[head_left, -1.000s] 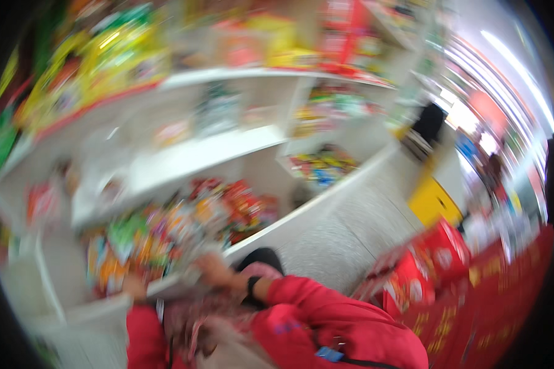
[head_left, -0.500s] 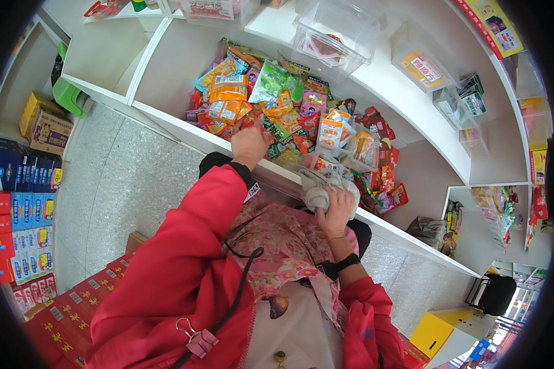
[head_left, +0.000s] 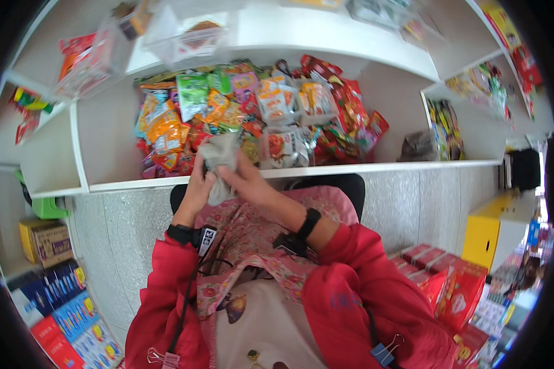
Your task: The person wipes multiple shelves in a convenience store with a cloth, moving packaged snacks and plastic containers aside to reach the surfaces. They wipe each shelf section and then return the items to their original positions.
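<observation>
A grey cloth (head_left: 220, 149) is bunched between my hands above the front edge of the shelf bin. My left hand (head_left: 197, 187) is closed on its left side. From the right, my right hand (head_left: 250, 180) grips the cloth too, its fingers slightly blurred. Whether anything is wrapped inside the cloth is hidden. Behind my hands lies a heap of snack packets: orange packets (head_left: 166, 138) at left, a green packet (head_left: 192, 96) at the back and red packets (head_left: 349, 104) at right. Small clear tubs (head_left: 277, 103) of packets sit within the heap.
The bin's white front board (head_left: 388, 167) runs across before me. Clear plastic boxes (head_left: 191, 37) stand on the ledge above. A dark bag (head_left: 417, 146) lies at the bin's right end. Red cartons (head_left: 425, 261) and a yellow cabinet (head_left: 481, 237) stand at right, stacked boxes (head_left: 74, 313) at left.
My right hand has brought the cloth leftward from the tubs to my left hand, which has come out of the packets. Both hands now meet at the cloth. The view has turned.
</observation>
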Tool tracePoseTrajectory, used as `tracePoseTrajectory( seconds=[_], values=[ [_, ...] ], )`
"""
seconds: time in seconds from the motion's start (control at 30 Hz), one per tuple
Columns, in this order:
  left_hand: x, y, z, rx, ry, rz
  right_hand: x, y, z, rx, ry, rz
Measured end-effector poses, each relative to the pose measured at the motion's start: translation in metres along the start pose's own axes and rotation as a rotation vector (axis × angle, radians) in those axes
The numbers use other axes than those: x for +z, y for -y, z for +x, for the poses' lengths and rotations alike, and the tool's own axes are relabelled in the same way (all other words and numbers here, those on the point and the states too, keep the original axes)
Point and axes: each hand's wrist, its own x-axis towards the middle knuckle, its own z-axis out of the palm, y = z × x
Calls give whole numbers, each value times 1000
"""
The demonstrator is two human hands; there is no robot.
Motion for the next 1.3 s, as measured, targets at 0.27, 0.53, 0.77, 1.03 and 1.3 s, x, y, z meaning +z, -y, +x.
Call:
tracePoseTrajectory(
  seconds=[0.27,0.53,0.77,1.03,1.3],
  values=[
    [-12,14,3,-184,-468,143,-24,4,21,-82,164,-17],
    [4,-21,1,-127,-318,-83,21,-19,27,-64,-59,-574],
    [9,2,14,-64,-234,798,-39,-24,58,48,96,139],
    [12,18,32,-369,-435,1002,-297,-38,82,342,-11,-1380],
    [18,17,35,-223,-481,1063,-309,-159,104,423,347,-1348]
  ],
)
